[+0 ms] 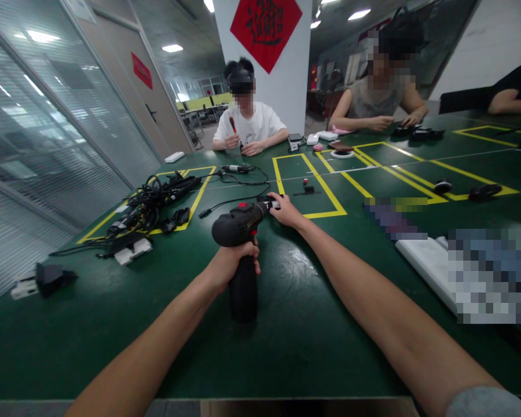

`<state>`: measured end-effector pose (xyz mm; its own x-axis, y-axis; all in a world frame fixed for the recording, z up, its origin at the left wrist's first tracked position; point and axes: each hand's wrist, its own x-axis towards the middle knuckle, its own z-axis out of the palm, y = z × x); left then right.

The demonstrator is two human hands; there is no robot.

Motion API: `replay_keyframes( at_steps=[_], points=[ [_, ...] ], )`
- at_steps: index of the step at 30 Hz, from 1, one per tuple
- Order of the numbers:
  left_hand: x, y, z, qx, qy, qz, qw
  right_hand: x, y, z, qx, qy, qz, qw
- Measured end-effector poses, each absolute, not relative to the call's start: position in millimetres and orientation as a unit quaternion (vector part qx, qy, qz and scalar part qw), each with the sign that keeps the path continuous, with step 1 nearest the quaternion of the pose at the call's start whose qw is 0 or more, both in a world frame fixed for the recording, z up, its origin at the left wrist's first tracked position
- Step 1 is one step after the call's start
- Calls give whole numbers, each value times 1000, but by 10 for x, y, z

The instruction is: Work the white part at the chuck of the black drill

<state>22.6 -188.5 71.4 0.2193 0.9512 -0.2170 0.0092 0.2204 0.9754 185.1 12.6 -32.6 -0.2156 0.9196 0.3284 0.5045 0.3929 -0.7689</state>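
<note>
A black cordless drill [237, 225] with red accents stands tilted in front of me, its chuck pointing away and a little right. My left hand [234, 263] is wrapped around its grip, just under the body. My right hand [285, 209] reaches to the drill's front end, its fingers closed around a small black and silver-white piece [274, 202] there. I cannot tell whether that piece is part of the chuck or something separate. The drill's thick lower handle hangs over the green table [304, 324].
A heap of black cables and adapters [156, 200] lies on the left inside yellow tape. Another cable [230, 200] runs behind the drill. To the right sits a white box [429, 272], partly pixelated. Across the table one person [249, 124] holds a screwdriver [232, 124]; another person [380, 107] handles black parts.
</note>
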Motion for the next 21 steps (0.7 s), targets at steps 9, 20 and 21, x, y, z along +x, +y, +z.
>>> replay_keyframes(
  at_steps=[9,20,21],
  points=[
    [226,-1881,710,492,491,386,607,1854,145,-348,-482,-734,261,400],
    [216,-1882,704,486,496,383,609,1860,120,-327,-481,-735,268,395],
    [219,-1883,709,485,497,383,609,1863,121,-330,-479,-737,269,395]
  ],
)
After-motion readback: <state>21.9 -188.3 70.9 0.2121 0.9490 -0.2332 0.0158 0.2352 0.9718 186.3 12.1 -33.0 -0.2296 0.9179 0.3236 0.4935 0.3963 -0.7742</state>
